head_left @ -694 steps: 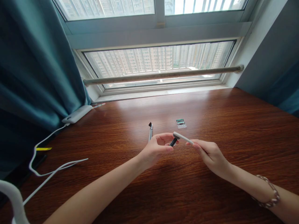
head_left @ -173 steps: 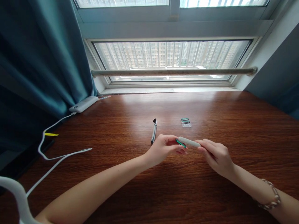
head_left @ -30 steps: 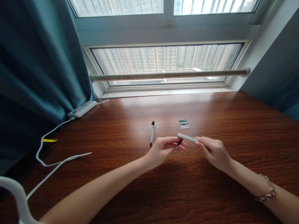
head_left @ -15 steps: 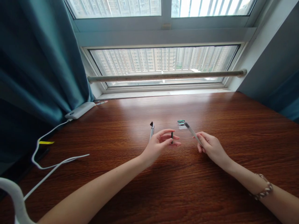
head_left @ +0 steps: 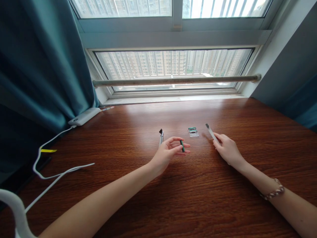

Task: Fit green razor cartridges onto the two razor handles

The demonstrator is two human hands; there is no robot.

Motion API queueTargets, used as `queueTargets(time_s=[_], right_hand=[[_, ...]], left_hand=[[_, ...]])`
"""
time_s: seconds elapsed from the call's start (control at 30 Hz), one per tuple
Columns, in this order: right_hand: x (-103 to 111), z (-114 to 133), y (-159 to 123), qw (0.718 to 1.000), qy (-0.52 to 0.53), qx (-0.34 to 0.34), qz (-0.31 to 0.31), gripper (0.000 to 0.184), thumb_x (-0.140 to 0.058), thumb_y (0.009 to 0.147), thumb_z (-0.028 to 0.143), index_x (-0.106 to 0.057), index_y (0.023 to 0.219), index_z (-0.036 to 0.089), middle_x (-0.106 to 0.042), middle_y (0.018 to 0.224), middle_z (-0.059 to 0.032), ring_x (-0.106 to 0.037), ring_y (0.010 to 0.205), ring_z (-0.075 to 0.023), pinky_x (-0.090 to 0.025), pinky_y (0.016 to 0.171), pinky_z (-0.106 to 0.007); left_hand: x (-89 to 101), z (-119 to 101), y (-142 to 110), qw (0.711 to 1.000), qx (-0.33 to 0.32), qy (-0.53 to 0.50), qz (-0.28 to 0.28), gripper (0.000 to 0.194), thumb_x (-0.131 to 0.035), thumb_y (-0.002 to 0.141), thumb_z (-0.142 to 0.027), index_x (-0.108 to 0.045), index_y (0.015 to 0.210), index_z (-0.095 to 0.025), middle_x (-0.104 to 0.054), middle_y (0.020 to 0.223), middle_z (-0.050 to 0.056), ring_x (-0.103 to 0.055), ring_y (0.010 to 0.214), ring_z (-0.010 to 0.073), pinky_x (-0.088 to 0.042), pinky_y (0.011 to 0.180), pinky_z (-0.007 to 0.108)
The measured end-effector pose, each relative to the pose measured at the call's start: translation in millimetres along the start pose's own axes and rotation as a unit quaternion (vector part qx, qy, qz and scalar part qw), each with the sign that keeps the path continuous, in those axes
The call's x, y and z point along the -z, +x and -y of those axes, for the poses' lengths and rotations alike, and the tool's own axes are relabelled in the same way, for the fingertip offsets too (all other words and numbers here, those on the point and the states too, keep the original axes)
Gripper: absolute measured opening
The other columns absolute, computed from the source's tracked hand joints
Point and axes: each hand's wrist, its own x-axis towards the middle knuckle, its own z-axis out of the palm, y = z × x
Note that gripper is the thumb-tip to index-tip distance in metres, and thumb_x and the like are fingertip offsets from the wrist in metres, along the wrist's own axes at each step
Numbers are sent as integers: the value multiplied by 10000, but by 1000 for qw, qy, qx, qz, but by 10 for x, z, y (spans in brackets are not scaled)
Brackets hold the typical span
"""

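Observation:
My left hand point(head_left: 165, 155) pinches a black and green razor blade cartridge point(head_left: 182, 146) between thumb and fingertips, with the other fingers stretched out beyond it. In my right hand point(head_left: 228, 149) is a toothbrush point(head_left: 211, 133) with a pale handle, its dark bristled head tilted up and left. The two hands are apart. Behind my left hand lies a silver razor point(head_left: 161, 137) with a dark head, its lower part hidden by the hand. Between the hands and farther back sits a small clear tray point(head_left: 194, 134) holding green-edged cartridges point(head_left: 192, 129).
The brown wooden table point(head_left: 138, 198) reaches the window sill. At the left are a white power strip or similar box point(head_left: 85, 116), a white cable point(head_left: 59, 175) with a yellow tag point(head_left: 49, 151), and a curved white stand point(head_left: 15, 205). A blue curtain point(head_left: 49, 59) hangs there.
My right hand has moved right with the toothbrush, whose head has left the clear tray's edge. The cartridge in my left hand has tilted, showing more of its green side.

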Motion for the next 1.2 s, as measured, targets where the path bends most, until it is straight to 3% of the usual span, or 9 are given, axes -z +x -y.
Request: queueTargets(time_s=[0.1,0.33,0.67,0.77,0.83,0.93,1.0,1.07,1.2], right_hand=[[-31,-78,38,996,-83,32,-5,290,-398,807,203,-580,1021,132,-563,840,-89,-545,768,-201,-436,703,-317],[-126,-195,46,993,-107,49,3,279,-386,803,182,-581,992,119,-500,871,-115,-488,820,-225,-411,756,-345],[-142,-203,33,989,-132,64,-9,266,-419,812,217,-587,981,98,-457,875,-133,-454,819,-244,-412,761,-389],[-71,-19,-25,987,-121,87,-62,355,-474,803,266,-535,1109,97,-454,980,-161,-429,911,-281,-394,803,-433],[5,185,-76,984,-59,144,-91,340,-487,812,274,-531,1123,145,-467,1034,-137,-437,955,-263,-385,847,-419],[123,543,-115,970,79,228,3,308,-528,806,303,-538,1097,202,-508,1040,-92,-486,964,-216,-431,809,-340],[175,761,-87,955,127,257,71,450,-623,737,344,-501,1148,208,-519,1072,-86,-501,972,-211,-449,784,-313],[194,940,-20,947,141,271,95,491,-684,677,350,-525,1117,198,-542,1047,-81,-519,953,-207,-439,805,-318],[159,1165,132,945,175,255,103,325,-693,675,290,-597,961,172,-589,848,-43,-561,772,-161,-451,707,-287]], left_hand=[[-4,11,4,1000,-3,1,-2,271,-621,743,-231,-490,964,-144,-645,1000,134,-643,806,199,-455,767,354],[-17,15,-10,1000,-8,2,5,175,-603,758,-209,-514,887,-129,-652,981,127,-643,812,197,-463,756,332],[-47,-11,-38,999,13,-36,22,203,-593,769,-216,-518,932,-121,-680,863,128,-662,735,209,-476,766,385],[-49,-2,-44,999,24,-38,22,199,-594,769,-222,-554,919,-98,-678,842,127,-657,696,182,-491,721,334],[-46,5,-49,998,41,-39,26,201,-591,771,-236,-573,915,-97,-676,851,122,-648,639,154,-495,675,300],[-46,-6,-55,996,78,-39,37,214,-577,780,-261,-591,930,-110,-661,934,126,-634,602,122,-488,629,256],[-49,-38,-55,994,88,-38,45,226,-561,791,-264,-600,955,-113,-636,1018,134,-626,615,105,-481,635,237],[-48,-85,-51,995,79,-38,52,240,-545,801,-261,-606,981,-114,-611,1074,138,-605,597,77,-473,627,217],[-7,-163,-22,997,50,-38,49,246,-536,806,-264,-618,983,-116,-610,1057,129,-544,556,40,-435,555,171]])
